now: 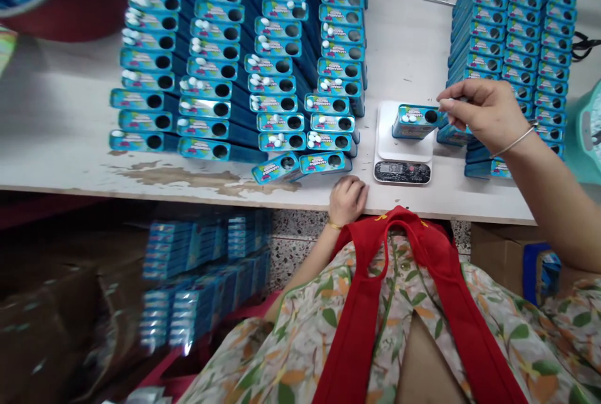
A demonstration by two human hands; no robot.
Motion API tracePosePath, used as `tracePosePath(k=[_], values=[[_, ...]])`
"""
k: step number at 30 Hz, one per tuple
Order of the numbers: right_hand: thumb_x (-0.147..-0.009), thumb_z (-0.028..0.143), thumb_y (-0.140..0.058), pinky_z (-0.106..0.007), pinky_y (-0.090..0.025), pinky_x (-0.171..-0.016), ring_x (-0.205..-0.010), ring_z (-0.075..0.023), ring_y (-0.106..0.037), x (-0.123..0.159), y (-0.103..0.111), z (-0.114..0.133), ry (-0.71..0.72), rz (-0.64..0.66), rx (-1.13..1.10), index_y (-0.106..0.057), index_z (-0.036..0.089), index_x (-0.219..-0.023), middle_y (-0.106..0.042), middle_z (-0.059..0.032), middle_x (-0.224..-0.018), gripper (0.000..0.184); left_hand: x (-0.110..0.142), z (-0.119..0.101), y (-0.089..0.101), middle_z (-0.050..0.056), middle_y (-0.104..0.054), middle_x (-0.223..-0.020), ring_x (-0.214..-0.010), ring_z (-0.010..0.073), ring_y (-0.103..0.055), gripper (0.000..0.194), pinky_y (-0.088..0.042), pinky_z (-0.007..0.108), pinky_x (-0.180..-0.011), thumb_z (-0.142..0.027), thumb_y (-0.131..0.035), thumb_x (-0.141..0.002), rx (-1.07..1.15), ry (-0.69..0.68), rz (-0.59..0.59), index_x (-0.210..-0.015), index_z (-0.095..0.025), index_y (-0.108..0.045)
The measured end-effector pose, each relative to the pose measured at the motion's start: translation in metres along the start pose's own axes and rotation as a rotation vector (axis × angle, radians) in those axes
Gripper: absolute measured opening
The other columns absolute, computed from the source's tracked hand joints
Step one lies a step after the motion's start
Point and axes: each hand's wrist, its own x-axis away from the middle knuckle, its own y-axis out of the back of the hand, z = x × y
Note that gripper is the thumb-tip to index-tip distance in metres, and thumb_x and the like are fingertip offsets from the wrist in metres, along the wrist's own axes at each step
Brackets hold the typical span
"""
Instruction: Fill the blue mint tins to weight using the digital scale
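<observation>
Holds the right hand (483, 113) palm-down over the right end of a blue tin (416, 123), with thumb and index fingertips drawn close together, just beside the round opening (431, 116). Perhaps pinches something small and pale there; cannot tell for sure. Rests the left hand (348, 198) apart from the right, loosely curled at the near edge of the table (399, 34); cannot tell of anything under the palm.

See the tin upright on a small scale (404, 150), ahead and to the right of the left hand, and immediately left of the right fingertips. Note the long axis of the narrow top face, running sideways across the view, from two white tablets (409, 118) at the left to the opening at the right. Count the right hand as clearly the nearer, reaching in from the opening's side.

Find another tin (453, 135) beneath the right fingers, close beside the scale, and stacked tins (483, 62) beyond and around that wrist. Find rows of tins (275, 168) ahead and to the left of the left hand, many with tablets on top, and a teal basin (580, 134) on the far side of the right wrist.
</observation>
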Motion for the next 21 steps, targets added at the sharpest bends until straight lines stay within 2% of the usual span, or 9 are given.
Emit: tracePosePath(k=[5, 9, 13, 16, 19, 21], values=[[-0.081, 0.035, -0.076, -0.022, -0.036, -0.042, -0.053, -0.0092, -0.049, 0.024, 0.002, -0.010, -0.157, 0.008, -0.323, -0.068, 0.019, -0.087, -0.061, -0.0029, -0.074, 0.018, 0.001, 0.000, -0.001, 0.009, -0.062, -0.091, -0.088, 0.0204, -0.057, 0.014, -0.047, 0.032, -0.080, -0.028, -0.053, -0.095, 0.007, -0.020, -0.022, -0.090, -0.019, -0.062], [-0.076, 0.042, -0.080, -0.019, -0.027, -0.039, -0.048, -0.0054, -0.043, 0.043, -0.005, -0.023, -0.271, 0.015, -0.444, -0.068, 0.015, -0.087, -0.059, -0.0014, -0.070, 0.032, 0.001, 0.001, 0.000, 0.008, -0.062, -0.091, -0.088, 0.0198, -0.057, 0.014, -0.047, 0.031, -0.080, -0.029, -0.055, -0.094, -0.008, -0.041, -0.022, -0.090, -0.018, -0.062], [-0.079, 0.039, -0.079, -0.019, -0.027, -0.041, -0.046, -0.0042, -0.040, 0.031, -0.009, -0.023, -0.147, -0.034, -0.323, -0.067, 0.011, -0.081, -0.057, -0.0004, -0.063, 0.031, -0.001, 0.001, 0.001, 0.008, -0.062, -0.092, -0.088, 0.0196, -0.057, 0.015, -0.046, 0.030, -0.079, -0.030, -0.054, -0.095, -0.030, -0.052, -0.015, -0.090, -0.018, -0.062], [-0.081, 0.032, -0.077, -0.020, -0.030, -0.044, -0.047, -0.0056, -0.043, 0.010, -0.011, -0.018, -0.038, 0.016, -0.154, -0.069, 0.009, -0.081, -0.055, 0.0005, -0.057, 0.025, -0.001, 0.001, 0.000, 0.008, -0.062, -0.092, -0.088, 0.0197, -0.057, 0.015, -0.047, 0.030, -0.079, -0.030, -0.053, -0.095, -0.022, -0.048, -0.004, -0.090, -0.018, -0.062], [-0.079, 0.025, -0.078, -0.020, -0.034, -0.046, -0.050, -0.0072, -0.047, -0.005, -0.014, -0.017, -0.001, 0.040, -0.063, -0.071, 0.008, -0.085, -0.055, 0.0012, -0.055, 0.020, 0.000, 0.002, 0.000, 0.008, -0.062, -0.091, -0.087, 0.0197, -0.057, 0.015, -0.047, 0.031, -0.078, -0.029, -0.052, -0.095, -0.018, -0.034, -0.005, -0.090, -0.018, -0.061], [-0.079, 0.023, -0.079, -0.019, -0.035, -0.046, -0.049, -0.0075, -0.048, -0.006, -0.014, -0.017, -0.003, 0.008, -0.102, -0.070, 0.009, -0.090, -0.054, 0.0022, -0.055, 0.020, 0.000, 0.002, -0.001, 0.008, -0.062, -0.090, -0.086, 0.0195, -0.057, 0.015, -0.047, 0.030, -0.078, -0.028, -0.053, -0.095, -0.014, -0.041, -0.014, -0.089, -0.018, -0.061]])
